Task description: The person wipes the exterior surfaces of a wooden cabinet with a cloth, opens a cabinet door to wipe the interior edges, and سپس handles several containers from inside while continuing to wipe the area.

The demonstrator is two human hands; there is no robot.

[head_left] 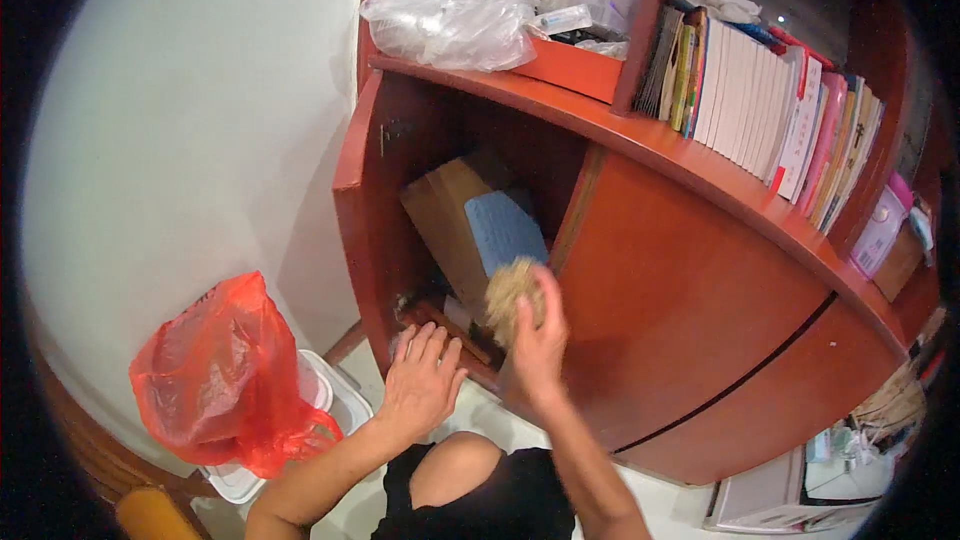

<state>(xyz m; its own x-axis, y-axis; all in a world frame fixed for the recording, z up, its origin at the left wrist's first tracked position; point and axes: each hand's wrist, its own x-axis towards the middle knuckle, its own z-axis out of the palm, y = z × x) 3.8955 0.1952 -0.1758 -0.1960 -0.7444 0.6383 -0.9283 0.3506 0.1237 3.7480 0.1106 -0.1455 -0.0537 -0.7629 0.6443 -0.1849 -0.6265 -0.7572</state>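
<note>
My right hand (544,345) grips a tan, fibrous clump (512,296), blurred, perhaps a bundle of plant fibre, at the mouth of an open cabinet compartment (480,109). My left hand (426,375) is palm down with fingers spread near the compartment's bottom edge; whether it touches the wood is hard to tell. Inside, a brown cardboard box (446,217) leans at a slant, and a flat blue piece (506,229) lies against it. Small items low in the compartment are partly hidden by my hands. The cabinet door (356,232) stands open on the left.
A red plastic bag (217,375) sits on a white plastic container (349,397) to the left, near the pale wall (172,165). Above the cabinet are a clear plastic bag (450,11) and a row of books (750,97). A white-framed item (757,495) stands at lower right.
</note>
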